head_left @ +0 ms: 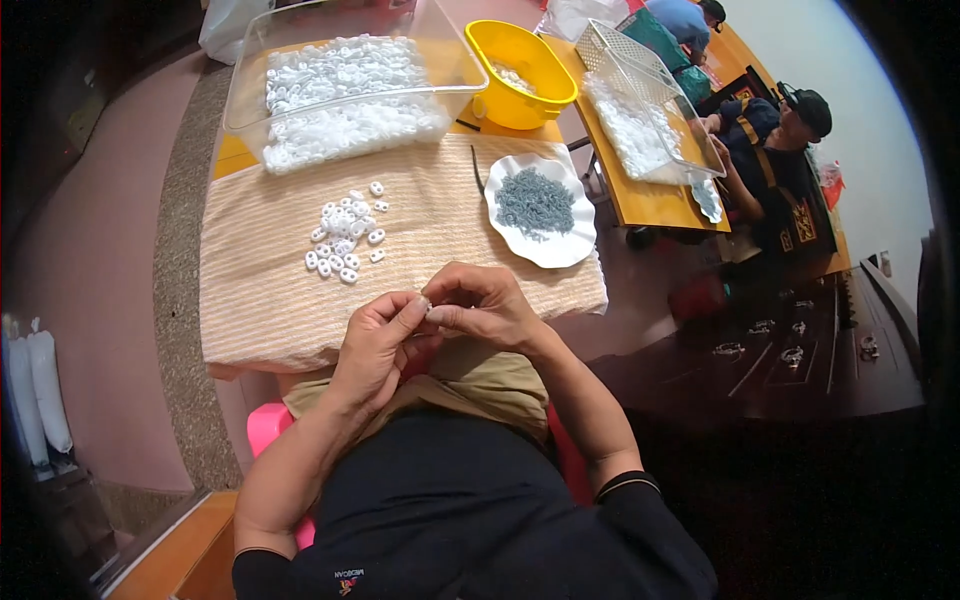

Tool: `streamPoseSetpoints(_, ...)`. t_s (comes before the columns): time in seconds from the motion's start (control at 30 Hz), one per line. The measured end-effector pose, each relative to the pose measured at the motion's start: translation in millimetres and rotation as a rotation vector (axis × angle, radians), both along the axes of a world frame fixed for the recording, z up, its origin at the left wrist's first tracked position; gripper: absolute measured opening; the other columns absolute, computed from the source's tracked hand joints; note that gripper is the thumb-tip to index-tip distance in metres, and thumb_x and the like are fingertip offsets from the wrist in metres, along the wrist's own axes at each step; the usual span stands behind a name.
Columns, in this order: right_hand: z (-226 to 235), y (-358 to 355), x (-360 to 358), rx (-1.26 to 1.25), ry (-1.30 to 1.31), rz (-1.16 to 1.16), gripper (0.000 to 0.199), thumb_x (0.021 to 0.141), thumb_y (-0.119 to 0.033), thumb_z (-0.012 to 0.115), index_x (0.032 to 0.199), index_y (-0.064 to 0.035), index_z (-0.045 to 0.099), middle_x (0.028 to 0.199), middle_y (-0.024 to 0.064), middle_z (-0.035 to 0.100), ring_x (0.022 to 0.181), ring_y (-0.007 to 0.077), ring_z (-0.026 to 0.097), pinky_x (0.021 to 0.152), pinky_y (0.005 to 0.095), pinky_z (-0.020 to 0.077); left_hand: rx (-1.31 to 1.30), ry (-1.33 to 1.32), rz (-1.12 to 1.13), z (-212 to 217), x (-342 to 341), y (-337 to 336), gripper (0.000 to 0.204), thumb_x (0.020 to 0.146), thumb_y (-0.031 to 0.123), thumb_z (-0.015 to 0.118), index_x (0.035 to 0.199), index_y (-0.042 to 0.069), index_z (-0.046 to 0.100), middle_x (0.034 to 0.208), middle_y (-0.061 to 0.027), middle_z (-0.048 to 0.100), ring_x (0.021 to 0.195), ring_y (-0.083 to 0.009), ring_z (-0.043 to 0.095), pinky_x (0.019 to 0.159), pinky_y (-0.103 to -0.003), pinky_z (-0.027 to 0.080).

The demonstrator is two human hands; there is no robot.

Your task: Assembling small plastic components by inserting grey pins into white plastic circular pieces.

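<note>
My left hand [378,340] and my right hand [485,306] meet over the table's near edge, thumbs and fingertips pinched together. Between them shows a bit of a small white piece [429,309], mostly hidden by the fingers. Ahead and to the left, on a striped cloth [260,280], lies a loose pile of small white plastic pieces [342,232], oval with two holes. A white scalloped plate [560,250] to the right bears a heap of small grey-blue parts [535,203], too fine to tell their kind.
A clear bin [240,105] full of white pieces stands at the back, beside a yellow tub [495,45] with pale pieces inside. A thin dark rod [477,168] lies left of the plate. At right, a co-worker [780,140] sits by another table with a clear bin [695,155].
</note>
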State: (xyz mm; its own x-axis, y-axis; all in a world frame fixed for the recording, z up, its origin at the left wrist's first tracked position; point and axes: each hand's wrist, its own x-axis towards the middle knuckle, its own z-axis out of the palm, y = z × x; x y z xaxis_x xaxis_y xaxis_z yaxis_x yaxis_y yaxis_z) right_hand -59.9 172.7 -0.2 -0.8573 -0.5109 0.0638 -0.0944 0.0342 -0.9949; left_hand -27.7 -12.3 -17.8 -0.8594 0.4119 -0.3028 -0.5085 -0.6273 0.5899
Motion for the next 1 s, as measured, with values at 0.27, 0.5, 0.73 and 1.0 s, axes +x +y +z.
streamPoseSetpoints(0.27,3,3,1,-0.077,0.008,0.025,0.019,0.082,-0.003,0.071,0.100,0.0012,0.064,0.092,0.0037,0.063,0.085,0.0095,0.060,0.073,0.0230,0.0496,-0.029,-0.008,-0.107,5,0,-2,0.016,0.094,0.018,0.060,0.100,0.003,0.062,0.089,-0.0050,0.066,0.077,-0.0126,0.065,0.071,-0.026,0.055)
streamPoseSetpoints(0.5,-1,3,2,-0.102,-0.090,0.008,0.014,0.084,-0.003,0.071,0.096,0.0004,0.064,0.089,0.0024,0.062,0.080,0.0080,0.059,0.070,0.0219,0.0496,0.003,-0.017,-0.076,0,0,-1,0.015,0.092,0.015,0.062,0.101,0.003,0.059,0.089,-0.0060,0.066,0.078,-0.0135,0.066,0.074,-0.029,0.058)
streamPoseSetpoints(0.73,-4,2,4,-0.102,-0.150,-0.036,0.008,0.090,-0.007,0.064,0.091,0.0009,0.062,0.082,0.0009,0.063,0.076,0.0061,0.059,0.064,0.0207,0.0501,0.047,-0.005,-0.022,0,0,0,0.013,0.092,0.013,0.061,0.099,0.001,0.061,0.090,-0.0070,0.066,0.079,-0.0129,0.065,0.074,-0.028,0.057)
streamPoseSetpoints(1.0,-3,2,13,-0.064,-0.186,-0.082,0.009,0.092,-0.006,0.061,0.094,0.0027,0.062,0.083,0.0017,0.060,0.073,0.0056,0.055,0.064,0.0200,0.0467,-0.175,0.196,0.075,-9,2,3,0.008,0.091,0.009,0.062,0.096,0.004,0.060,0.087,-0.0046,0.063,0.080,-0.0113,0.061,0.073,-0.026,0.055)
